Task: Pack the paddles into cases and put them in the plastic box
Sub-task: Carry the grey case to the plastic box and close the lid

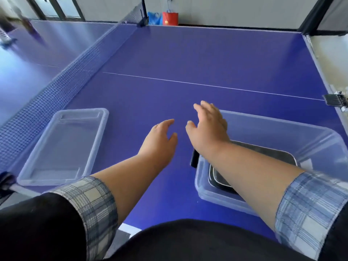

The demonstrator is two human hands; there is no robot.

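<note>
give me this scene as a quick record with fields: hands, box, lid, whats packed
left hand: open, holds nothing, over the table
right hand: open, holds nothing, near the plastic box's far left corner
plastic box: on the table at right, lid off
case: dark, lying inside the plastic box, partly hidden by the right arm
lid: flat on the table at left, apart from the box
loose paddles: none in view

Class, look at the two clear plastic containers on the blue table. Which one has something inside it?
The deeper box on the right: a dark case lies inside it. The shallow tray on the left holds nothing.
</note>
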